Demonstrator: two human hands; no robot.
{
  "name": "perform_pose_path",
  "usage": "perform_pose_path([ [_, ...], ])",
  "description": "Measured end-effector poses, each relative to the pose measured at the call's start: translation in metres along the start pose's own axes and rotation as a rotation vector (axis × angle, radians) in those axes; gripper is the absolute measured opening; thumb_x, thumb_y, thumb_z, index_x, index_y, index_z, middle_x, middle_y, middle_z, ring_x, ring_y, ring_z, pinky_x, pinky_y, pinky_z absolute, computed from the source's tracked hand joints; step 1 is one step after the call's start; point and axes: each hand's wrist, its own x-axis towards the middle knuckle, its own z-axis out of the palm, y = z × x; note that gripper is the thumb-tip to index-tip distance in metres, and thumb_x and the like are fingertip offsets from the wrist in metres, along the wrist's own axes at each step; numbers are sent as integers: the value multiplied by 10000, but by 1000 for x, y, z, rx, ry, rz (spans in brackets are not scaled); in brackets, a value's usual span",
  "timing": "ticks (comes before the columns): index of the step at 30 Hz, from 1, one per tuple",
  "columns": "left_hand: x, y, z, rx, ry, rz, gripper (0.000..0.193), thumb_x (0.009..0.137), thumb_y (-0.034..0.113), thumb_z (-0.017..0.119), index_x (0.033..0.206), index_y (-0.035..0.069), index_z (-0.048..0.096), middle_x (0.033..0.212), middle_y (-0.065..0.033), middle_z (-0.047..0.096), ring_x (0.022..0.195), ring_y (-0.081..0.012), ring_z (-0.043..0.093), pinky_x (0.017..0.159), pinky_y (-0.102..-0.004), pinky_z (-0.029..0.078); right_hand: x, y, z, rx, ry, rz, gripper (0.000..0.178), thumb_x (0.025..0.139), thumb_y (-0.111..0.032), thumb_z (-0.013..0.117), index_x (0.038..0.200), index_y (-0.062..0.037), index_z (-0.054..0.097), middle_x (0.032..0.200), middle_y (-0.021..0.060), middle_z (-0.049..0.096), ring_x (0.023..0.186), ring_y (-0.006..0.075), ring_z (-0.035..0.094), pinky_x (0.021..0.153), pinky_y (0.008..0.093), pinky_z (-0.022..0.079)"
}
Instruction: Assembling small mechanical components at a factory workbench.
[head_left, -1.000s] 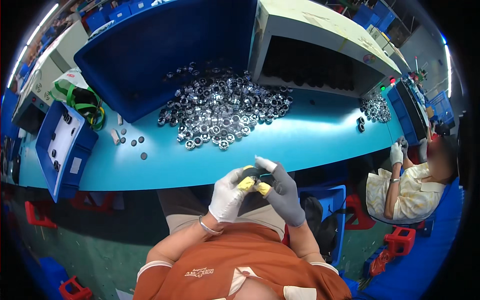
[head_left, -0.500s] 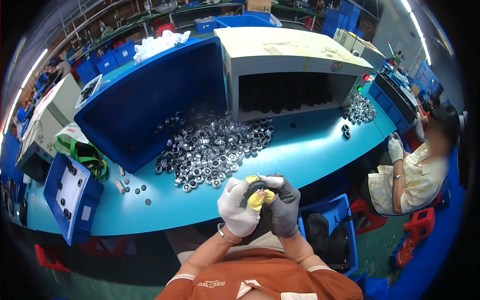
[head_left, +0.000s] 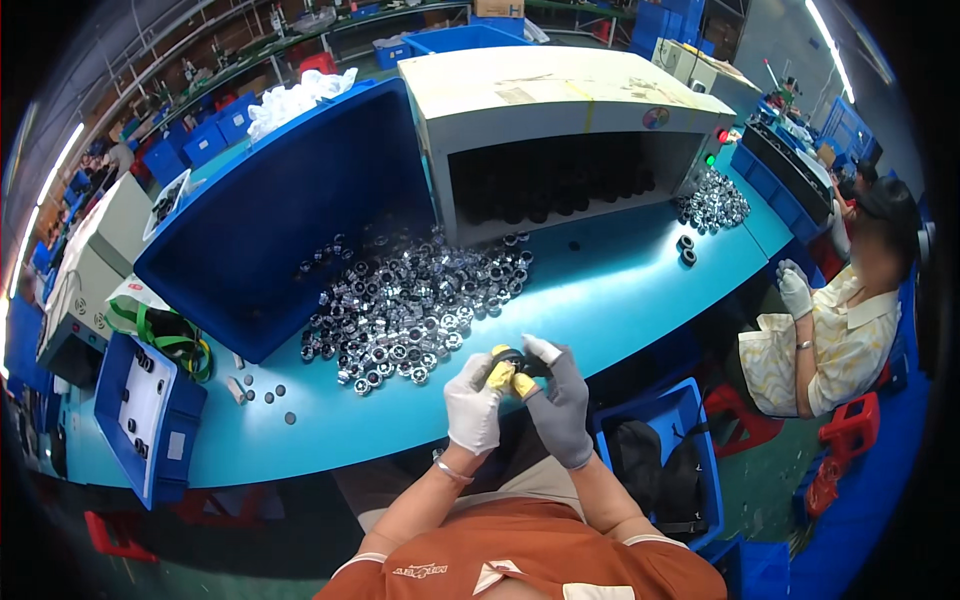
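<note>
My left hand (head_left: 473,412), in a white glove, and my right hand (head_left: 562,412), in a grey-palmed glove, meet just above the table's near edge. Yellow covers wrap some of the fingertips. Between them both sets of fingers pinch a small black round part (head_left: 511,355), partly hidden by the fingers. Beyond my hands spreads a heap of shiny clear-and-black ring-shaped parts (head_left: 410,315), spilling out from a tipped large blue bin (head_left: 290,210).
A cream box-shaped machine (head_left: 560,85) with a dark opening stands behind the heap. More small parts (head_left: 715,203) lie at its right. A blue tray (head_left: 172,440) sits at the left, and a blue crate (head_left: 705,440) with black bags beside me. A co-worker (head_left: 840,340) sits at right.
My hands have risen slightly away from me, still together on the black part. The fingers have shifted their hold on it. The whole view has moved a little.
</note>
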Motion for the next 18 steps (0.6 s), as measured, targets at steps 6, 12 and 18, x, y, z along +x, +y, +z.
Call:
perform_pose_path([
  [6,-7,-1,5,-406,-84,-204,395,1062,207,551,1297,-109,574,1165,-145,668,939,-223,703,901,-383,597,11,-8,-20,-747,-52,-511,467,737,94,677,1187,-31,686,1071,126,629,845,287,610,758,360,519],
  [12,6,12,-15,-203,-295,-293,312,1001,112,596,1238,-89,569,1147,-147,656,1034,-229,684,964,-382,578,9,-10,-28,-592,-115,-433,374,784,72,714,1145,-22,723,1011,119,673,890,252,640,807,326,516],
  [18,-3,19,-1,-143,-215,-231,344,968,10,631,1294,-65,550,1204,-135,646,1104,-218,661,981,-358,566,13,-4,-38,-571,-130,-391,324,842,52,696,1160,-4,690,1056,110,670,942,212,650,853,300,522],
])
